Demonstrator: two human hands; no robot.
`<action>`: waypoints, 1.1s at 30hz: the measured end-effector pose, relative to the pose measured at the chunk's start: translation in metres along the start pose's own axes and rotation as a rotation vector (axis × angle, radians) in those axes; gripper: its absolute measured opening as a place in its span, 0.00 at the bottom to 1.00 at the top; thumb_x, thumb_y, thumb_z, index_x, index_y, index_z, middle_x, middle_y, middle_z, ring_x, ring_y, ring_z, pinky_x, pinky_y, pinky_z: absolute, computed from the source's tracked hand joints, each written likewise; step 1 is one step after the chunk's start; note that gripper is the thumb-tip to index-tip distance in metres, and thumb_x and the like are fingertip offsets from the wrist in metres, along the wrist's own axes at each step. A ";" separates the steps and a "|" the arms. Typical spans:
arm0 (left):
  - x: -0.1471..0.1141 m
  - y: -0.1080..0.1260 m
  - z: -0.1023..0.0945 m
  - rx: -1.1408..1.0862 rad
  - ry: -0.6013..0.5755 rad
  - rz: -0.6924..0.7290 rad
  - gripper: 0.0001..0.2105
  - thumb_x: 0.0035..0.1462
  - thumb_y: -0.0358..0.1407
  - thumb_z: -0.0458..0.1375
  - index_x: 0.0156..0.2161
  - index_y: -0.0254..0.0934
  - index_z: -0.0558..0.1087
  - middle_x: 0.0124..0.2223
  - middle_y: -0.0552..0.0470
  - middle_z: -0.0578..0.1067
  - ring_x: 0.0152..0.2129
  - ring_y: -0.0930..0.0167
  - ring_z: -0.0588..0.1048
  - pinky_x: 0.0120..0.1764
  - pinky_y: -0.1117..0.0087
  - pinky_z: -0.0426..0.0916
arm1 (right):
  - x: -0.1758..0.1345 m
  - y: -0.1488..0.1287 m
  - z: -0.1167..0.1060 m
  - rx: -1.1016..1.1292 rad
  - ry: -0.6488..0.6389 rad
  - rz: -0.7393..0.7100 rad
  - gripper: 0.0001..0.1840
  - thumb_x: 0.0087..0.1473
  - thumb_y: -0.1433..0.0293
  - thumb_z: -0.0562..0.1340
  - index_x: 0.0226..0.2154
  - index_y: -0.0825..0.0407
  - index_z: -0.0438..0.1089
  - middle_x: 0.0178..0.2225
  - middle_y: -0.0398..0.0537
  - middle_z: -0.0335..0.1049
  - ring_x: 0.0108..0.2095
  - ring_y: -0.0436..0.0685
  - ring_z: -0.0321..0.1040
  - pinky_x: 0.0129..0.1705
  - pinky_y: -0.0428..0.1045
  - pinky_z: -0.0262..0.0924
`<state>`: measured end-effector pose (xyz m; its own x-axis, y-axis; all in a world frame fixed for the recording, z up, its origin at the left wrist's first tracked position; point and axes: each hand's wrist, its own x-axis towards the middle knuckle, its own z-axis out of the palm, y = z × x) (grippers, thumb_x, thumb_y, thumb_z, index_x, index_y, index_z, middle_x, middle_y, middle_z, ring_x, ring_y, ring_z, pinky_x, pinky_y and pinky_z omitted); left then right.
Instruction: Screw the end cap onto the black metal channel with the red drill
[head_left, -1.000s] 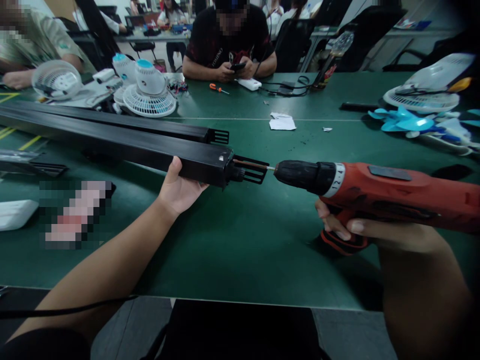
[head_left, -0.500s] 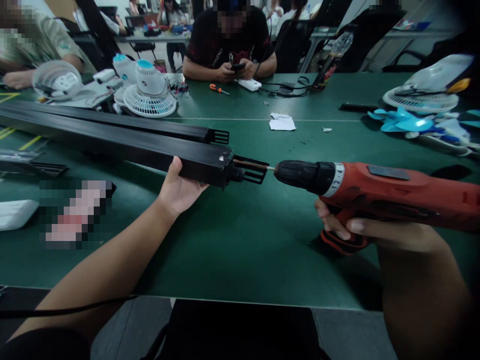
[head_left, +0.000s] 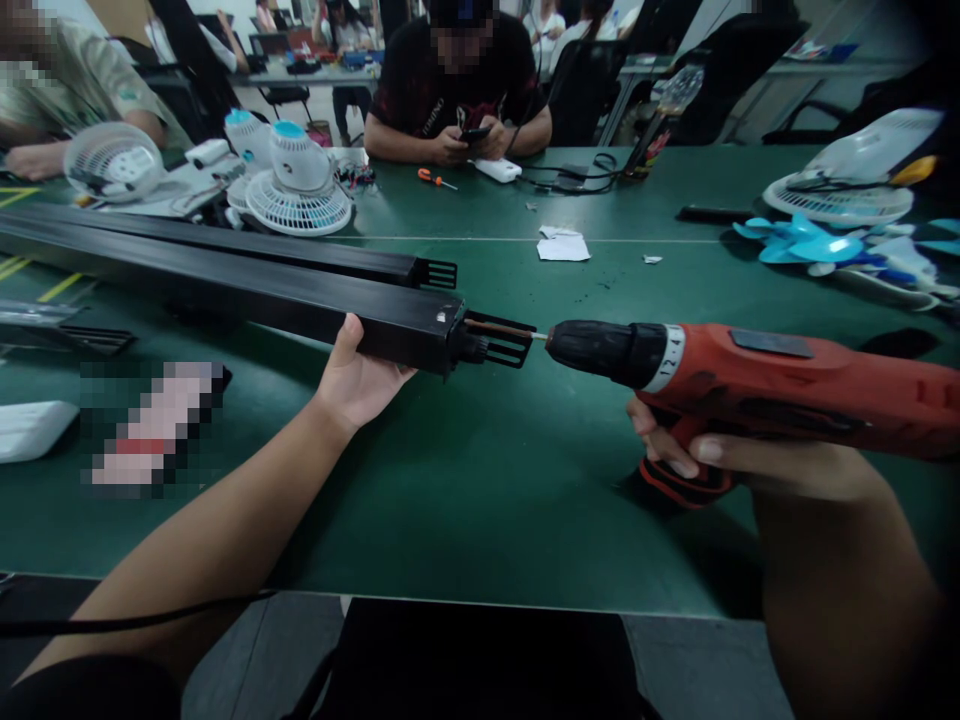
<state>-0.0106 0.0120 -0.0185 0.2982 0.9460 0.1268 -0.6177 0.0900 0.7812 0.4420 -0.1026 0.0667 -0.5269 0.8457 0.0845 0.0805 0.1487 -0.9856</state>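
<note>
My left hand (head_left: 364, 380) grips a long black rectangular bar (head_left: 300, 295) near its right end, thumb on the near side and fingers underneath. From that end juts a black slotted bracket (head_left: 517, 348), beside a small dark knob (head_left: 472, 348). My right hand (head_left: 697, 450) is wrapped around the handle of a red and black cordless drill (head_left: 757, 380), which points left. Its long thin bit (head_left: 499, 328) reaches along the bracket to the bar's end; whether the tip sits in a screw is hidden. A second black bar (head_left: 360, 258) lies just behind the first.
Fan parts (head_left: 296, 190) stand at the back left, and blue fan blades (head_left: 806, 238) lie at the right. A screwdriver (head_left: 435, 179), a scrap of paper (head_left: 562, 245) and a pixelated phone-like object (head_left: 161, 425) are on the green table (head_left: 480, 520). Across it, a person (head_left: 457, 90) holds a phone.
The drill and my right hand have shifted very slightly left. My left hand and the bar look unchanged.
</note>
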 end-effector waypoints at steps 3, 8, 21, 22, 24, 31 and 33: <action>0.000 0.001 -0.001 0.004 0.006 -0.002 0.42 0.71 0.67 0.79 0.77 0.42 0.84 0.79 0.39 0.87 0.87 0.40 0.74 0.72 0.52 0.89 | 0.001 0.000 0.003 0.004 0.047 -0.034 0.19 0.74 0.51 0.85 0.53 0.46 0.92 0.32 0.50 0.86 0.21 0.54 0.74 0.21 0.47 0.73; -0.001 0.000 0.003 0.013 0.021 0.009 0.41 0.70 0.67 0.80 0.76 0.43 0.85 0.79 0.39 0.86 0.87 0.40 0.74 0.71 0.52 0.89 | 0.002 -0.003 0.008 0.018 0.054 -0.025 0.19 0.73 0.50 0.86 0.53 0.45 0.93 0.30 0.48 0.83 0.20 0.54 0.74 0.20 0.46 0.72; -0.001 0.000 0.008 0.044 0.035 0.019 0.44 0.69 0.70 0.79 0.76 0.42 0.84 0.80 0.38 0.86 0.88 0.40 0.73 0.71 0.53 0.89 | 0.002 -0.002 0.007 0.032 0.066 -0.023 0.19 0.72 0.50 0.87 0.52 0.45 0.93 0.31 0.49 0.85 0.21 0.53 0.74 0.22 0.47 0.74; -0.001 0.000 0.008 0.037 0.029 0.017 0.44 0.69 0.70 0.79 0.76 0.42 0.84 0.80 0.39 0.86 0.88 0.40 0.73 0.71 0.54 0.89 | 0.002 -0.002 0.007 0.032 0.067 -0.023 0.19 0.72 0.50 0.86 0.52 0.45 0.93 0.31 0.48 0.84 0.21 0.53 0.73 0.21 0.47 0.74; -0.001 -0.001 0.007 0.027 0.018 0.015 0.44 0.69 0.70 0.79 0.77 0.43 0.83 0.80 0.40 0.86 0.88 0.41 0.73 0.70 0.55 0.89 | 0.002 -0.002 0.006 0.022 0.061 -0.014 0.19 0.72 0.49 0.86 0.52 0.45 0.93 0.30 0.48 0.84 0.21 0.54 0.74 0.21 0.48 0.74; -0.001 -0.001 0.007 0.033 0.023 0.008 0.46 0.69 0.70 0.79 0.79 0.43 0.81 0.82 0.38 0.84 0.89 0.39 0.72 0.72 0.51 0.88 | 0.002 -0.001 0.005 0.023 0.039 -0.032 0.16 0.74 0.52 0.85 0.53 0.45 0.93 0.30 0.47 0.83 0.21 0.53 0.74 0.21 0.46 0.74; -0.001 0.000 0.007 0.018 0.010 0.004 0.47 0.69 0.69 0.79 0.81 0.44 0.80 0.80 0.39 0.86 0.89 0.40 0.72 0.73 0.51 0.88 | 0.003 -0.003 0.007 0.028 0.037 -0.042 0.15 0.74 0.53 0.84 0.53 0.44 0.93 0.32 0.48 0.84 0.21 0.53 0.73 0.20 0.47 0.73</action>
<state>-0.0057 0.0093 -0.0150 0.2882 0.9495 0.1240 -0.6058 0.0805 0.7915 0.4343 -0.1038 0.0684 -0.4972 0.8578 0.1304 0.0350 0.1700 -0.9848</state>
